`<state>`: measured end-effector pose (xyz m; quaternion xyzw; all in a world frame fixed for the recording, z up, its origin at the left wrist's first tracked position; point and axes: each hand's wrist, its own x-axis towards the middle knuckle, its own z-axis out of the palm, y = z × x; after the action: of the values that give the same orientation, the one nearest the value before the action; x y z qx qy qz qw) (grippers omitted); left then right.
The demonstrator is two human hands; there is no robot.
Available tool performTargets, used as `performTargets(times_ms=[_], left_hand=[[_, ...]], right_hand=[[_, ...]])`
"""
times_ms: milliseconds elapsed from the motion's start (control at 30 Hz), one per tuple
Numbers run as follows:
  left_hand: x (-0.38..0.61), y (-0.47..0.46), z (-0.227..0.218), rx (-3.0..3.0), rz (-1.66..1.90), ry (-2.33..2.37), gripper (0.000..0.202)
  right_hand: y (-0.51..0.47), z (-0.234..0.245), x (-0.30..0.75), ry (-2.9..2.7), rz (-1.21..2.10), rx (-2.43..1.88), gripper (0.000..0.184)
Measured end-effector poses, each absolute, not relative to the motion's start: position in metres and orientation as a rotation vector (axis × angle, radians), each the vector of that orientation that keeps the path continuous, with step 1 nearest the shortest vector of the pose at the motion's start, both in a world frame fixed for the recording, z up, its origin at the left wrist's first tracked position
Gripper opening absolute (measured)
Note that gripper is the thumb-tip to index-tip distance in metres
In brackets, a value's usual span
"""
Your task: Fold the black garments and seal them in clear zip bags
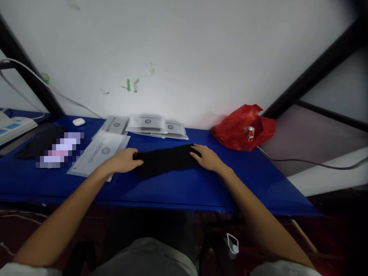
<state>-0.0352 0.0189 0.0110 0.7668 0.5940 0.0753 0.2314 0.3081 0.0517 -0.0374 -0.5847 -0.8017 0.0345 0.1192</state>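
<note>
A long strip of black folded fabric (166, 160) lies across the blue table in front of me; its exact kind cannot be made out. My left hand (125, 160) is closed at its left end, thumb on top and fingers curled at the edge. At the opposite end, my right hand (208, 158) grips the corner between thumb and fingers. Just left of my left hand is a frosted zip bag (99, 153) with grey print, partly under my wrist.
More printed zip bags (148, 123) are stacked against the wall. A red plastic bag (241, 128) stands at the back right. To the left are a small white case (78, 122), a phone with a blurred screen (60, 149), black fabric (43, 140) and a white device (17, 126).
</note>
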Motion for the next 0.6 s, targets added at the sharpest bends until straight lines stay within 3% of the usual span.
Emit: performTargets(times_ms=[133,267,600], left_hand=[[-0.057,0.028,0.029,2.077,0.403,1.924,0.025],[-0.066,0.03,0.043,2.016,0.455,2.173,0.032],[-0.036,0.029,0.054,2.071,0.532,2.061,0.026]], right_hand=[[0.036,-0.022,0.283,-2.403,0.13,-1.614,0.044],[0.034,-0.02,0.269,-2.288,0.184,-1.496,0.04],[0.031,-0.037,0.265,-2.151,0.21,-1.223,0.025]])
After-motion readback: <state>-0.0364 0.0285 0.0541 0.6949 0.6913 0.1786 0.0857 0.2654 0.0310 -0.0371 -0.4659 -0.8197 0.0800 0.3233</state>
